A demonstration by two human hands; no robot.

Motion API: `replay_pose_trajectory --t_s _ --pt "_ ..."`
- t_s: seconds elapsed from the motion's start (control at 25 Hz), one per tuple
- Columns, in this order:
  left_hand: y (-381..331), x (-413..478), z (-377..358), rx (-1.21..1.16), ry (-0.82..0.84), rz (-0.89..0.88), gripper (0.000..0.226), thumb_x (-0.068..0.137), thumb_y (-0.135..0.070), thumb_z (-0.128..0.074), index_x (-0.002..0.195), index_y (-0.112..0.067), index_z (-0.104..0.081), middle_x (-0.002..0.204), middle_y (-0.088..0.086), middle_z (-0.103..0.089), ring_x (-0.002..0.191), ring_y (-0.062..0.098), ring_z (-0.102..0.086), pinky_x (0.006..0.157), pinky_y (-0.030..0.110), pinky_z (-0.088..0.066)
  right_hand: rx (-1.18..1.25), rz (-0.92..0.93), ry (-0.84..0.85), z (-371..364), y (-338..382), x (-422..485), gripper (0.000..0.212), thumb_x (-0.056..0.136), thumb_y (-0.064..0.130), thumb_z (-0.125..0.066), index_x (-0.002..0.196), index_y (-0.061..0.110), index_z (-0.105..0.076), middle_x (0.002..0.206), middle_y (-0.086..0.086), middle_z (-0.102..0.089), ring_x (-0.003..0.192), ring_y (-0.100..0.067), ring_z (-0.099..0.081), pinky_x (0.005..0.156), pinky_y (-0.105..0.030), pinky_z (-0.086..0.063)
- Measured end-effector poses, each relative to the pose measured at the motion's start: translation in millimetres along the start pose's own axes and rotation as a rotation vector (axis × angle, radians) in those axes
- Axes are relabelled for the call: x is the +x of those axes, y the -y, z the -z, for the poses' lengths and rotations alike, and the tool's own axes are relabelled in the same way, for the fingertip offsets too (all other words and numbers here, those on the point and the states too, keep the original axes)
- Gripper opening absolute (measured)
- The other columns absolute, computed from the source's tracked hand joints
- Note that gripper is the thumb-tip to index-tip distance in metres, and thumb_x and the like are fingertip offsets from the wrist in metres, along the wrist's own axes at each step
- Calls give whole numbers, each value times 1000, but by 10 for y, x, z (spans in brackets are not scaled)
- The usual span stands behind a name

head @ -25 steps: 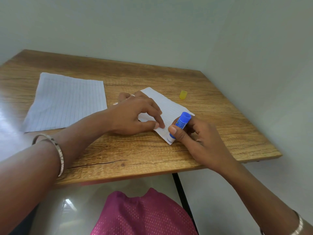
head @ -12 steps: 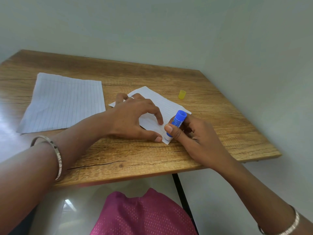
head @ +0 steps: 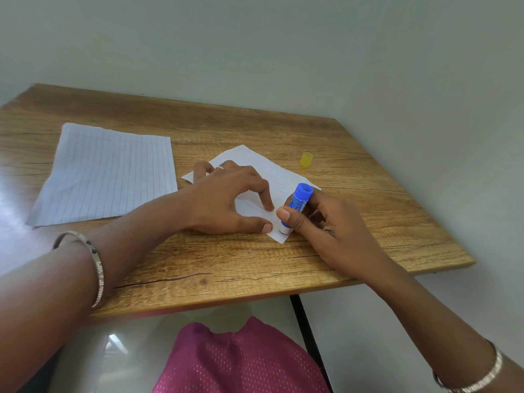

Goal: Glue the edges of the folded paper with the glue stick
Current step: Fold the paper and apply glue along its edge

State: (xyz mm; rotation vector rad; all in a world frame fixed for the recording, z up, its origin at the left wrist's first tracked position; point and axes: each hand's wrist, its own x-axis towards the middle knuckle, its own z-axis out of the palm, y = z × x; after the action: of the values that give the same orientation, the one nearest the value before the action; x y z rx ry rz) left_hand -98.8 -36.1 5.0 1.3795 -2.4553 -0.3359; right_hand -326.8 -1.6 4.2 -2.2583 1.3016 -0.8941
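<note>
The glue stick [head: 295, 209] has travelled down the folded paper [head: 279, 177] over the last second: a second ago its white tip sat a little up the right-hand edge, and now it presses at the near corner, at about 5 o'clock on the sheet. The right hand [head: 326, 222] is closed around the blue barrel, thumb across the front, tube leaning with its base up toward 1 o'clock. The left hand [head: 226, 201] has shifted too; its thumb has slid down to the near edge and now lies just beside the glue tip, while the index finger pins the paper slightly above. That hand grips nothing, fingers spread and pressing flat.

This reads as one stroke along the right edge reaching its end, so that edge is probably coated and the other edges likely remain.

The yellow cap [head: 306, 159] rests at 1 o'clock on the worktop [head: 255, 268], well apart from the paper; a spare lined sheet [head: 107, 174] lies at 9 o'clock.
</note>
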Motion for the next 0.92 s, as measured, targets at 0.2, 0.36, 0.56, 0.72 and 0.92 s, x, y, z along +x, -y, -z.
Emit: replay_pose_trajectory --t_s 0.2,0.36,0.56,0.72,0.92 --pt "0 0 12 -11 23 2 64 60 -85 -39 107 -48 -61 128 -26 -52 130 8 -36 110 51 -11 -5 -4 -18 59 -59 63 38 91 49 -60 92 13 -71 78 -7 -69 71 -20 -57 59 -24 -41" --pt "-6 0 20 -8 31 0 65 60 -86 -39 108 -48 -61 129 -26 -51 131 7 -36 110 51 -10 -31 -9 -20 66 -103 94 40 91 52 -58 95 14 -71 80 -5 -71 74 -18 -59 62 -25 -43" --pt "15 6 11 -16 46 8 64 60 -87 -39 108 -50 -59 132 -27 -49 132 5 -33 111 50 -8 -48 -10 -38 107 -160 154 27 94 46 -61 95 20 -70 80 -2 -72 77 -16 -60 61 -18 -42" --pt "17 9 6 -18 48 12 67 59 -88 -39 110 -49 -59 133 -27 -49 133 5 -32 111 48 -7 -88 -13 -43 120 -242 220 27 94 46 -62 95 20 -69 79 -4 -70 75 -16 -58 61 -21 -42" --pt "6 7 12 -12 45 16 63 63 -85 -46 112 -48 -60 133 -27 -49 133 6 -33 111 47 -6 -91 -2 -45 153 -313 289 31 95 45 -62 95 15 -70 79 -6 -70 71 -19 -61 62 -25 -46"
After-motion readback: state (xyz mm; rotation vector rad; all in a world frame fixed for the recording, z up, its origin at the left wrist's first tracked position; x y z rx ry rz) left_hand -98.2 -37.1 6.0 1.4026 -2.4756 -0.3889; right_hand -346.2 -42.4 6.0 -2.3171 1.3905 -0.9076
